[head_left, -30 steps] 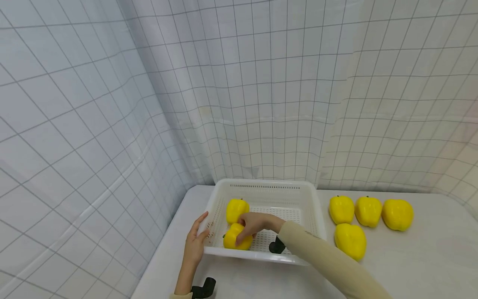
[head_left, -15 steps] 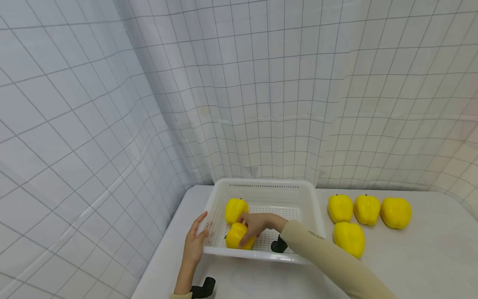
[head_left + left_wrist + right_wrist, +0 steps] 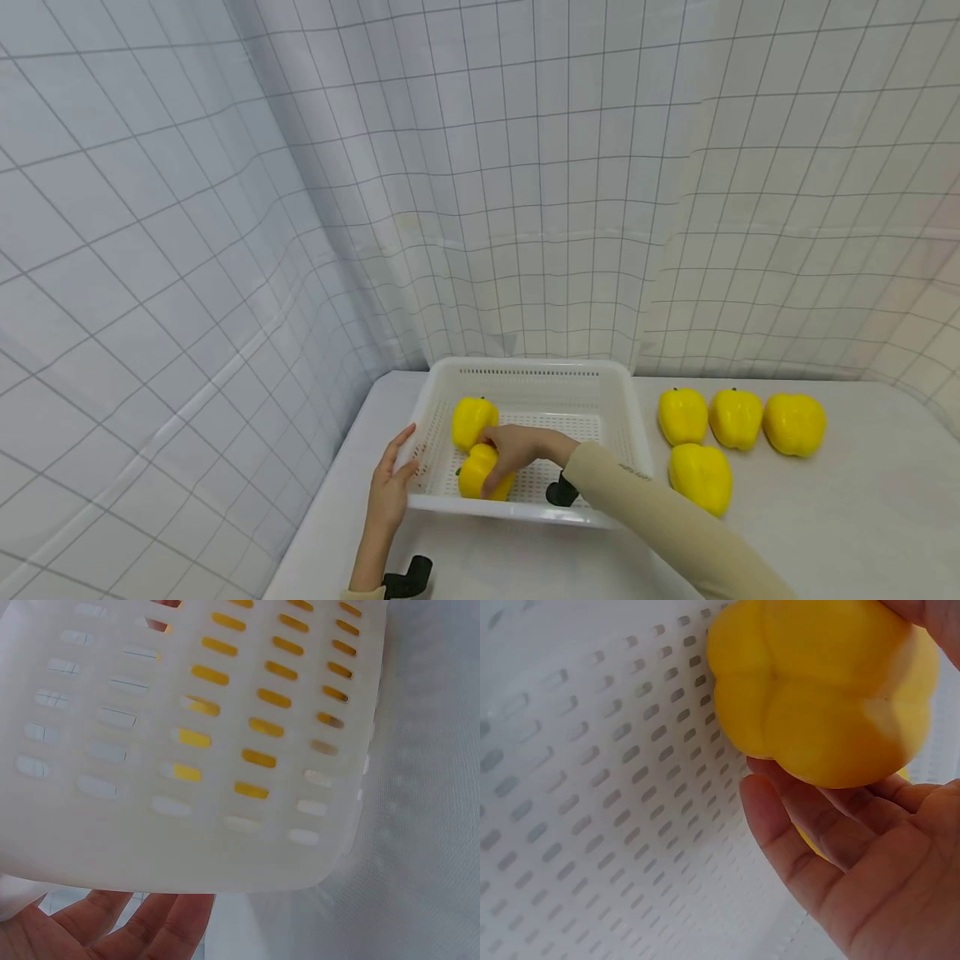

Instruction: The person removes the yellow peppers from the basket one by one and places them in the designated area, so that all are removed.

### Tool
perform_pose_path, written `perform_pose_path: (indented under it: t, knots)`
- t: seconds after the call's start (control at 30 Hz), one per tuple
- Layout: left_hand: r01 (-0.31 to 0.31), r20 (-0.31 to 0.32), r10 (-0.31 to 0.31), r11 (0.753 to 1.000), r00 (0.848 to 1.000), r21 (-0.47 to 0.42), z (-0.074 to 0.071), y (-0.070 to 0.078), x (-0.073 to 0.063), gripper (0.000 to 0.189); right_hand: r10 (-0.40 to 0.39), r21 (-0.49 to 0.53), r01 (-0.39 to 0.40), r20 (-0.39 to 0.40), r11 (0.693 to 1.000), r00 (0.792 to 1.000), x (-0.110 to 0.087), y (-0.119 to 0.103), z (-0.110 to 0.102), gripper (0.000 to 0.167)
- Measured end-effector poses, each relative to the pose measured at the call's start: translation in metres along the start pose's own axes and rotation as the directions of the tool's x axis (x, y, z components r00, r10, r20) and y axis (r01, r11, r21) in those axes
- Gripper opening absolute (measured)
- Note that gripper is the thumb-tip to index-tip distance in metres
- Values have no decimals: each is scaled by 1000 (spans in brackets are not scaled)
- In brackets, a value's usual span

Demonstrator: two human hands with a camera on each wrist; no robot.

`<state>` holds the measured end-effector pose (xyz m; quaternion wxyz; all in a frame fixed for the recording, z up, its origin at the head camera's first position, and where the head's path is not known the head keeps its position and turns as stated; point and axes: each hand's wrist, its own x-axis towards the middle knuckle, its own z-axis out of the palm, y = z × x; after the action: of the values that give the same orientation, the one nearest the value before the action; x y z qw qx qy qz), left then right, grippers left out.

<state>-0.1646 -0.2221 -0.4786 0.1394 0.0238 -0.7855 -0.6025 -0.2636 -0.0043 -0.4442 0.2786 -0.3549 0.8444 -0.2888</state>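
Observation:
My right hand (image 3: 516, 454) reaches into a white perforated plastic basket (image 3: 536, 367) and holds a yellow bell pepper (image 3: 474, 475). Its thumb lies on the near side, with fingers around the far side; the right wrist view shows the lobed bottom of this pepper (image 3: 825, 690) close up. Just behind it in the basket sits another yellow bell pepper (image 3: 468, 419), upright with its stem showing. My left hand (image 3: 388, 496) rests at the basket's left rim, fingers mostly straight. In the left wrist view, yellow shows through the slots of the basket wall (image 3: 127, 832).
Right of the basket, several yellow bell peppers stand on the white table (image 3: 832, 517): a back row including one pepper (image 3: 737, 419), and one pepper (image 3: 701, 477) in front. A white gridded curtain (image 3: 517, 208) closes off the back and left. Black wrist devices (image 3: 411, 577) show.
The held pepper has shifted slightly right and away from me inside the basket, with my right hand around it. My left hand has stayed at the rim.

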Motion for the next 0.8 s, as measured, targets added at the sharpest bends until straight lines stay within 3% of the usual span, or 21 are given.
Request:
perform_pose_path:
  t: [0.27,0.8]
  knots:
    - [4,-2,-4,1000,1000,-21,1,0,0,50,37,39,-37,-9,999,999,-4,7,-3,53]
    - [1,-1,-1,1000,1000,-7,0,1,1,51,4,109,8,-103,994,995,-16,11,-12,58]
